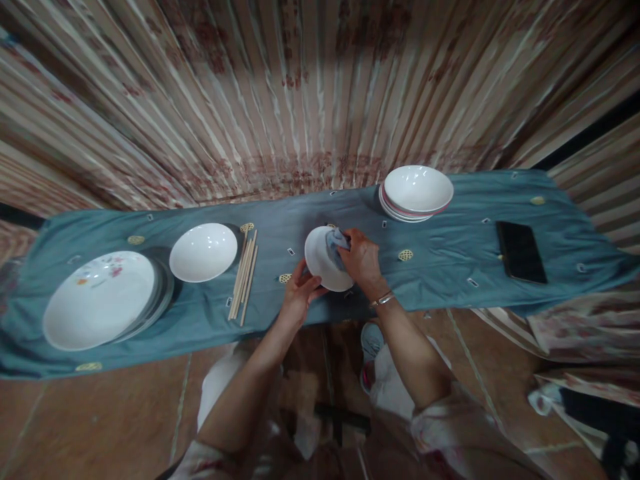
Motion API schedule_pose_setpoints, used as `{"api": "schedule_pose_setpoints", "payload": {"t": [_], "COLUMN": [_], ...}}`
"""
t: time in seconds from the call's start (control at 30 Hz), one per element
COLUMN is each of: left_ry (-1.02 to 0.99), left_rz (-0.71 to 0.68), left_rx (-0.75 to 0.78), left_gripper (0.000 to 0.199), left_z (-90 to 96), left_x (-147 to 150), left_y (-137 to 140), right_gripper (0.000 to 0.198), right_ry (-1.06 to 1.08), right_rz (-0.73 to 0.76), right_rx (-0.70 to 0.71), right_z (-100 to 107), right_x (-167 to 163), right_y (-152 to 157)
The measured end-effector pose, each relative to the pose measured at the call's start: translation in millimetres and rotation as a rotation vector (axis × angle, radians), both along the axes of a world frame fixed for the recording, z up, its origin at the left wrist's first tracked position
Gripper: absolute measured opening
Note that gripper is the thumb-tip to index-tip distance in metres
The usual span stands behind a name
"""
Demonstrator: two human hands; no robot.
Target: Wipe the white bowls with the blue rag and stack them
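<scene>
A small white bowl (pixel 320 257) is tilted up over the middle of the cloth-covered table. Its lower left rim is gripped by my left hand (pixel 300 290), thumb over the edge. My right hand (pixel 363 260), with a bracelet at the wrist, is closed on a bluish-grey cloth (pixel 336 245) that presses against the bowl's inside. Part of the cloth is hidden under the fingers. Left of my left hand lie several wooden chopsticks (pixel 244 277), side by side. Beyond them rests another white bowl (pixel 203 253).
A stack of white plates (pixel 100 303), the top one flowered, stands at the far left. Several stacked bowls (pixel 419 190) stand at the back right. A black phone (pixel 521 252) lies farther right. The blue-green tablecloth (pixel 440 280) reaches to a curtain (pixel 320 100) behind.
</scene>
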State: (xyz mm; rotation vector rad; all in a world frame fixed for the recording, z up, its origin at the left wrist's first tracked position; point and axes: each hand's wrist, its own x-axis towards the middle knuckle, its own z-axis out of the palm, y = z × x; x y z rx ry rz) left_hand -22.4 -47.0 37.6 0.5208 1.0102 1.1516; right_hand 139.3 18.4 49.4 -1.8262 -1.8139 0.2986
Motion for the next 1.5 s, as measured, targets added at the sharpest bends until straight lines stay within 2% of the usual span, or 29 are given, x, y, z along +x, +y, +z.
{"api": "schedule_pose_setpoints", "payload": {"t": [0.17, 0.4, 0.57, 0.7, 0.83, 0.97, 1.1, 1.27, 1.4, 1.5], "left_ry": [-0.024, -0.062, -0.072, -0.081, -0.089, -0.062, -0.025, -0.009, -0.033, -0.033], "left_rz": [-0.035, -0.035, -0.015, -0.010, -0.016, -0.033, -0.068, -0.077, -0.081, -0.076], "left_rx": [-0.005, 0.009, 0.005, -0.003, 0.004, 0.013, 0.016, 0.024, 0.037, 0.034], "left_gripper": [0.073, 0.067, 0.064, 0.058, 0.061, 0.067, 0.070, 0.068, 0.063, 0.063], "left_z": [-0.7, -4.0, -4.2, -4.5, -3.9, -2.4, -0.1, -1.3, -4.2, -5.1], "left_x": [3.2, -0.3, -3.8, -3.6, -2.2, -0.9, 1.9, 4.5, 4.3, 4.1], "left_y": [-4.1, -2.7, -1.1, -0.5, 0.0, -0.7, -3.1, -5.7, -5.8, -5.4], "right_gripper": [0.028, 0.036, 0.037, 0.033, 0.033, 0.033, 0.035, 0.033, 0.030, 0.028], "right_ry": [0.212, 0.540, 0.759, 0.893, 0.965, 0.980, 0.948, 0.676, 0.431, 0.324], "right_rz": [0.067, 0.293, 0.473, 0.528, 0.545, 0.484, 0.301, 0.163, 0.078, 0.015], "right_rx": [0.043, 0.092, -0.038, -0.134, -0.168, -0.131, -0.046, 0.082, 0.134, 0.143], "right_z": [-1.5, -7.4, -8.3, -5.5, -1.6, -2.2, -6.1, -1.6, 2.0, -0.4], "right_x": [-6.9, -17.2, -16.3, -14.3, -15.1, -18.1, -20.5, -15.4, -4.9, 2.4], "right_y": [2.8, 0.3, 0.3, 0.8, -1.8, -2.6, 0.6, 3.8, 7.6, 11.4]}}
